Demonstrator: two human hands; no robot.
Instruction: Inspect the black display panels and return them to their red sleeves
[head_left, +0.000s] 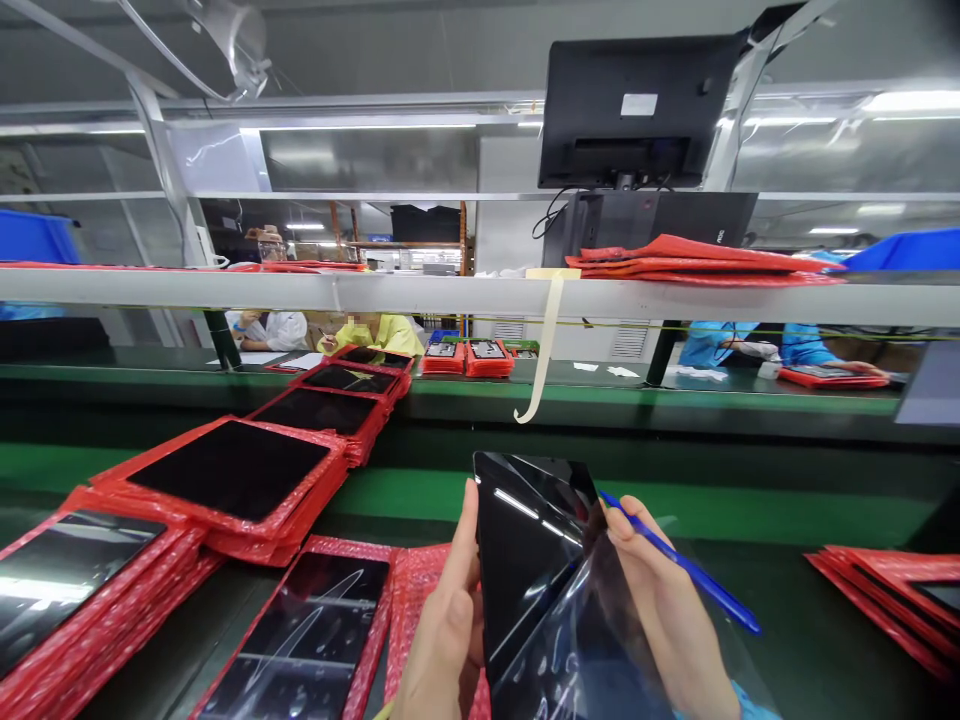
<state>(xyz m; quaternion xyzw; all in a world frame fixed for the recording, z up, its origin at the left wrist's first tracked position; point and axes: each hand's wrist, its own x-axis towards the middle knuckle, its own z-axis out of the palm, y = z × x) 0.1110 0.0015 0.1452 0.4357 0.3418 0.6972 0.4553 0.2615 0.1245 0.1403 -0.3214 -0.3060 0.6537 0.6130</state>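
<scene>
My left hand [448,610] is closed on the left edge of a glossy black tablet screen [525,560], which is held up and tilted in front of me. Clear film [600,640] with creases and reflections lies over its lower right part. My right hand [671,600] is at the screen's right edge, its fingers pinching a slim blue pen-like stick [694,572] that slants down to the right. Whether these fingers also grip the film is unclear. Below on the left, another black screen [311,635] lies on a red bubble-wrap bag [409,590].
Stacked red bubble bags with black screens [232,470] run along the left. More red bags [885,600] lie at right. Overhead, a white shelf [420,293] carries red bags and a monitor [637,110]; a tape strip [550,340] dangles from it. Co-workers sit across the bench.
</scene>
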